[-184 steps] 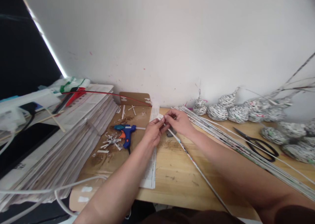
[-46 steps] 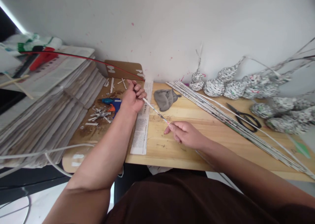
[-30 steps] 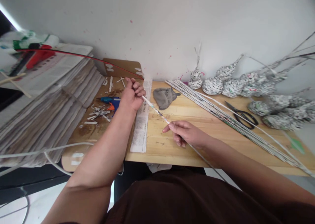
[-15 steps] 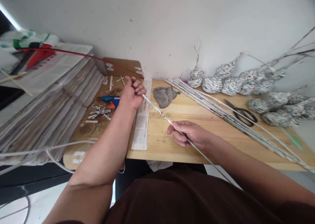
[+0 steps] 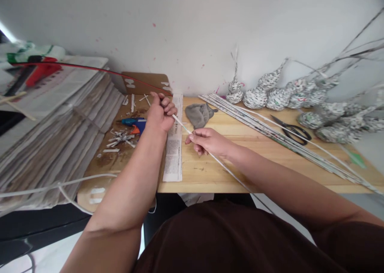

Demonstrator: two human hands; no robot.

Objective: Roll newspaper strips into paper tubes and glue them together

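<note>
A thin rolled paper tube (image 5: 223,165) runs slantwise between both hands and on toward the table's front edge. My left hand (image 5: 162,112) is closed around its upper end. Lower down, my right hand (image 5: 207,141) pinches the tube between thumb and fingers, a short stretch from the left. Under the hands lies a strip of newspaper (image 5: 173,161) on the wooden table (image 5: 240,173). Just behind my right hand is a crumpled grey cloth (image 5: 196,115).
At left stands a tall newspaper stack (image 5: 75,129). Near it lie a blue glue gun (image 5: 136,123) and paper scraps (image 5: 120,138). To the right are several long paper tubes (image 5: 270,135), black scissors (image 5: 292,132) and woven paper gourds (image 5: 255,98) against the wall.
My right hand has slid up along the paper tube, nearer to my left hand. The left hand keeps its hold in almost the same place. The view has shifted slightly.
</note>
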